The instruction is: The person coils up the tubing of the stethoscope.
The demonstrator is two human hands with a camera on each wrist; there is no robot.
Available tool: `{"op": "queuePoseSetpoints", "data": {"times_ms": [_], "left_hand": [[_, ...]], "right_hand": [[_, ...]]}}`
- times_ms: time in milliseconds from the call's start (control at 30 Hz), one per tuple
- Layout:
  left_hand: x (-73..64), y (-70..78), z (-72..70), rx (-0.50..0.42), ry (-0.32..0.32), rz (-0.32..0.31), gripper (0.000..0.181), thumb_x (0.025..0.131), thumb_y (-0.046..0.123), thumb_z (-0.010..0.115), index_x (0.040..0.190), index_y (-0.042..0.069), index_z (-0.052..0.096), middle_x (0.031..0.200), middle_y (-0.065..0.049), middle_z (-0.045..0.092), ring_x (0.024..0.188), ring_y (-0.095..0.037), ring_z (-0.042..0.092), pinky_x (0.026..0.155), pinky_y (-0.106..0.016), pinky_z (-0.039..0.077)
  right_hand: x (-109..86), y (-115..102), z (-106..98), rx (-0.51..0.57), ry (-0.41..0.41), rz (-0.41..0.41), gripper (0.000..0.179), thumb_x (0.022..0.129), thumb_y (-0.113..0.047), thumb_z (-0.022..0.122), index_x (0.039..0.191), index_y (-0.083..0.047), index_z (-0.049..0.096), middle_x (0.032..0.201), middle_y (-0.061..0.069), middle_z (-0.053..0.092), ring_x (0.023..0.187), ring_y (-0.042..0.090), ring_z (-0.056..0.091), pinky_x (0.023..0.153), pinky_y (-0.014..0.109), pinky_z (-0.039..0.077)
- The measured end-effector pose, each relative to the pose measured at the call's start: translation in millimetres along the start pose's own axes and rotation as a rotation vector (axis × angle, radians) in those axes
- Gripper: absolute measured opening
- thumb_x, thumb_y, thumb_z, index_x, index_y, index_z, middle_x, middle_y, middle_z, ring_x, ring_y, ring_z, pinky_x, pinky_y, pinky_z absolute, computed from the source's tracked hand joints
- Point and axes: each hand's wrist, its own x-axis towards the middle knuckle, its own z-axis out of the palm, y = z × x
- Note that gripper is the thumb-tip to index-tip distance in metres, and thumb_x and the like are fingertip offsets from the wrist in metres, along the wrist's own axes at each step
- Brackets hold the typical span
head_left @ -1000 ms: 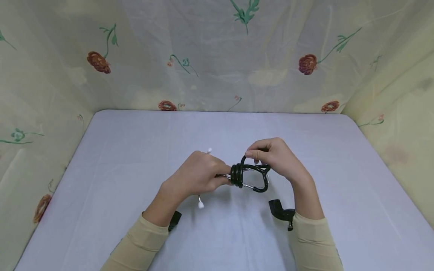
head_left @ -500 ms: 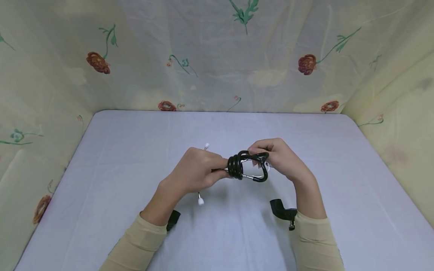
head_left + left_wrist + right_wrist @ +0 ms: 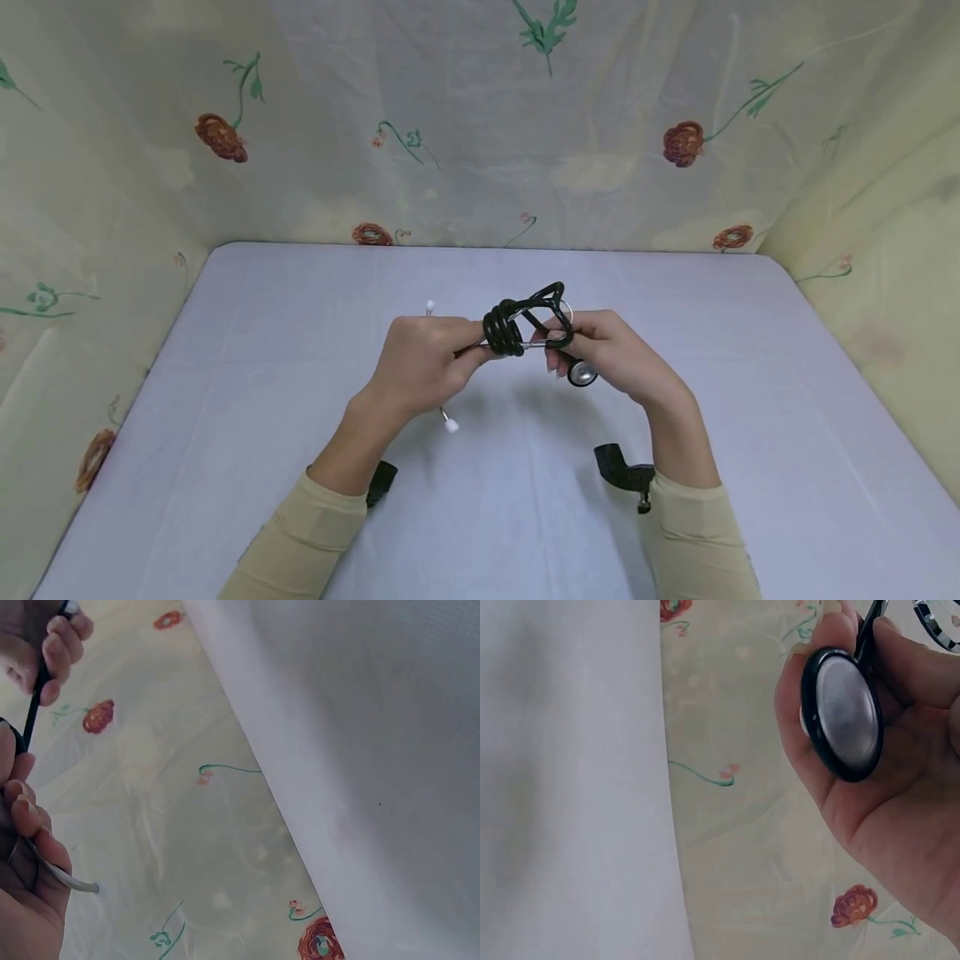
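A black stethoscope [image 3: 501,329] with its tubing wound in several tight coils is held above the table between both hands. My left hand [image 3: 423,362] grips its metal ear tubes; a white ear tip [image 3: 451,425] sticks out below the hand and another above. My right hand [image 3: 615,354] pinches the black tubing near the chest piece [image 3: 847,712], whose round silver face with a black rim lies against the fingers in the right wrist view. Beyond the coils a loop of tubing stands raised. In the left wrist view, a pale curved ear tube [image 3: 71,881] emerges from the left fingers.
A white-covered table [image 3: 480,533] lies under the hands. Floral curtains [image 3: 480,125] hang behind it and along both sides. Black wrist mounts, one of them by the right sleeve [image 3: 622,471], sit at both forearms.
The coiled stethoscope has moved up and left and tilted, so its loop end points upward. The chest piece now shows below my right fingers, which have shifted along the tubing.
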Motion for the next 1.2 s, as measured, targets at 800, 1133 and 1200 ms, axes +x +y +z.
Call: {"op": "queuePoseSetpoints", "data": {"times_ms": [800, 1133, 1200], "left_hand": [[0.4, -4.7, -0.3, 0.099, 0.051, -0.253, 0.025, 0.082, 0.033, 0.08, 0.064, 0.022, 0.066, 0.052, 0.01, 0.056, 0.045, -0.006, 0.041, 0.043, -0.026, 0.025], [1.0, -4.6, -1.3, 0.114, -0.009, -0.322, 0.02, 0.084, 0.036, 0.078, 0.071, 0.022, 0.071, 0.053, 0.008, 0.058, 0.046, -0.009, 0.044, 0.043, -0.027, 0.026], [0.7, -5.2, -0.3, 0.12, -0.024, -0.331, 0.021, 0.084, 0.036, 0.078, 0.071, 0.022, 0.071, 0.052, 0.008, 0.057, 0.047, -0.009, 0.044, 0.043, -0.027, 0.026]], "right_hand": [[2.1, -15, 15, 0.075, 0.006, 0.007, 0.025, 0.097, -0.01, 0.06, 0.12, -0.003, 0.052, 0.086, 0.015, 0.076, 0.072, 0.026, 0.073, 0.08, 0.032, 0.055], [1.8, -19, 23, 0.126, -0.018, -0.114, 0.008, 0.097, -0.005, 0.058, 0.104, -0.002, 0.059, 0.083, 0.009, 0.075, 0.069, 0.029, 0.072, 0.071, 0.036, 0.058], [1.5, -20, 24, 0.129, -0.02, -0.126, 0.008, 0.098, -0.006, 0.058, 0.105, -0.002, 0.061, 0.085, 0.009, 0.075, 0.072, 0.028, 0.073, 0.073, 0.036, 0.058]]}}
